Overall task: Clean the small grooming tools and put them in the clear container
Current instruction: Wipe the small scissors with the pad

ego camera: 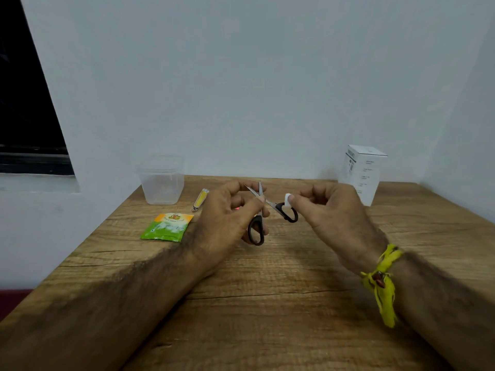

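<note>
While I watch through the head camera, the wooden table (267, 303) fills the lower view, its far edge against a pale wall. At about two o'clock from the hands a white carton (361, 175) stands upright near the wall. At about ten o'clock sits the clear container (162, 183), open-topped and, as far as I can tell, holding nothing. Nearer me, at about nine o'clock, lies a green and orange sachet (167, 227), flat on the wood. Between sachet and container, just left of the left hand, the yellow nail clipper (200, 200) lies with its long axis running toward twelve, tilted slightly right.

My left hand (227, 218) grips the small scissors (265, 210) around the pivot; the blades are spread, tips toward twelve, and the two black loops hang toward five and six. My right hand (329, 210) pinches a small white pad (287, 200) between thumb and fingertip, touching or just beside the right-hand loop; I cannot tell which.

I judge the wiping to be under way, with the clipper untouched. The container lies up and left of the scissors, so the left hand, already holding them, is the nearer one for the drop.
</note>
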